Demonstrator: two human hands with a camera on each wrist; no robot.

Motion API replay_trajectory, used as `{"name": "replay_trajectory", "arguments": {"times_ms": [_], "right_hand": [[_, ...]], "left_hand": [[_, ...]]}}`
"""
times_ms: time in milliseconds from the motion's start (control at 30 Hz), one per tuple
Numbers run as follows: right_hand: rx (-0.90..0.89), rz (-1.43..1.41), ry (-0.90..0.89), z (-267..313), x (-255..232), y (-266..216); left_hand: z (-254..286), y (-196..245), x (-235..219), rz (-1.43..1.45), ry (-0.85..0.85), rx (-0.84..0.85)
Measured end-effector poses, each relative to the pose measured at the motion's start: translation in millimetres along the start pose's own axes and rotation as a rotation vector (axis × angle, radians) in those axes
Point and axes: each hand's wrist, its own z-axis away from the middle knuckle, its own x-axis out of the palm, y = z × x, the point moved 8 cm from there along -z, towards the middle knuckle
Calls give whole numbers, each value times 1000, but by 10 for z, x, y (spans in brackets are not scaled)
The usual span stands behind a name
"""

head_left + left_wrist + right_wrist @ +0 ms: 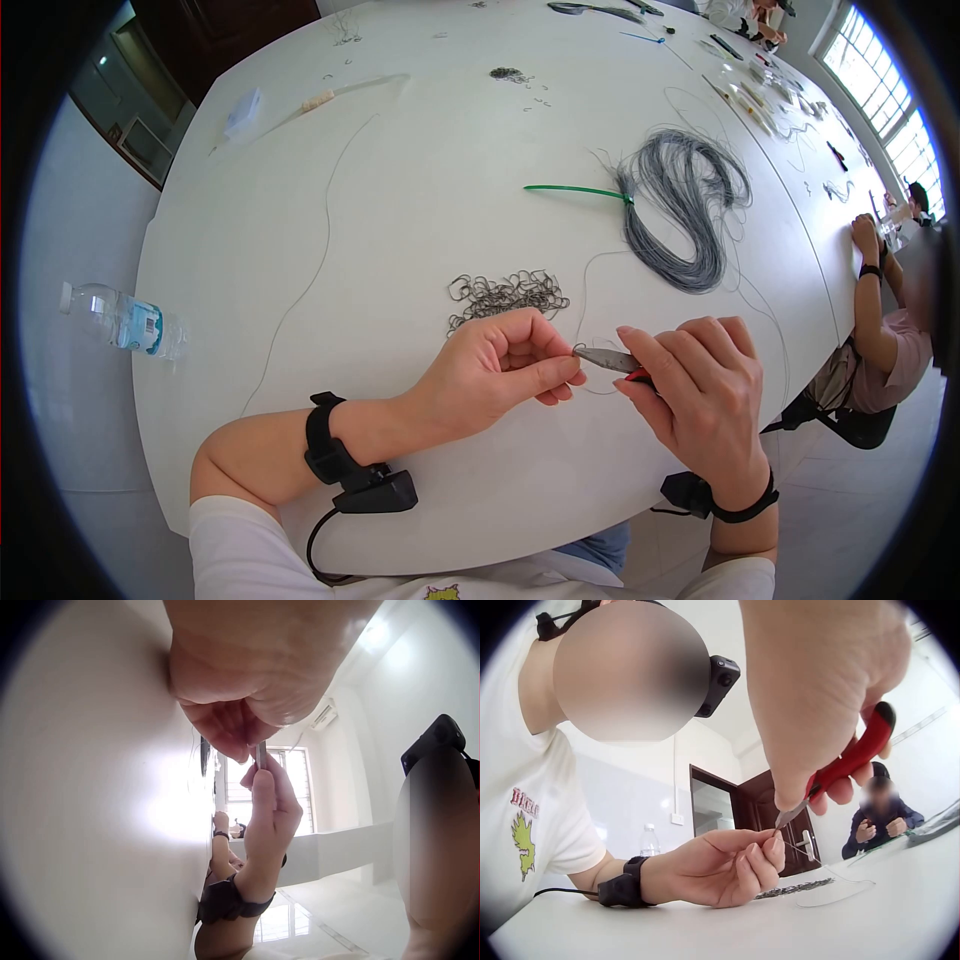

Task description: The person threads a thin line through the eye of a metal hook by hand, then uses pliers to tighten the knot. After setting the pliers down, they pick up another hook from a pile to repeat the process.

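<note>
Over the near part of the white table (400, 230), my left hand (480, 370) pinches a tiny curved metal hook (578, 348) between thumb and index finger. The tips of red-handled pliers (605, 358) meet the hook there. My right hand (700, 390) grips these pliers, their red handle (855, 759) showing under the palm in the right wrist view. A thin line (583, 290) runs close to the fingertips. Just beyond my left hand lies a pile of dark bent metal hooks (510, 293).
A bundle of grey strands (655, 235) with a green cable tie (575, 188) lies at the right. At the left lies a water bottle (145, 325). A smaller dark pile (510, 75) is farther back. Another person (890, 320) sits at the right edge.
</note>
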Motion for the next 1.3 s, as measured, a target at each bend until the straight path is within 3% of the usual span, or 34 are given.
{"name": "replay_trajectory", "arguments": {"times_ms": [300, 400, 467, 533, 600, 867, 1167, 1233, 1267, 1300], "right_hand": [[43, 17, 17, 15, 14, 4], [145, -152, -31, 16, 23, 137], [265, -236, 79, 32, -72, 308], [269, -216, 87, 16, -50, 396], [272, -11, 49, 17, 48, 492], [225, 119, -74, 16, 403, 831], [118, 193, 19, -121, 199, 590], [401, -483, -68, -90, 233, 514], [402, -482, -67, -96, 207, 415], [457, -670, -140, -72, 274, 322]], "left_hand": [[-6, 22, -16, -33, 21, -37], [-6, 2, -19, -42, 28, -55], [-4, -10, -25, -38, 33, -64], [-4, 0, -21, -38, 32, -54], [-11, -11, -17, -44, 40, -66], [-15, -32, -26, -29, 21, -71], [-14, -12, -21, -22, 8, -9], [-12, 19, -25, -30, 23, 9], [-10, 20, -26, -30, 21, 9], [-8, 12, -41, -33, 38, 6]]}}
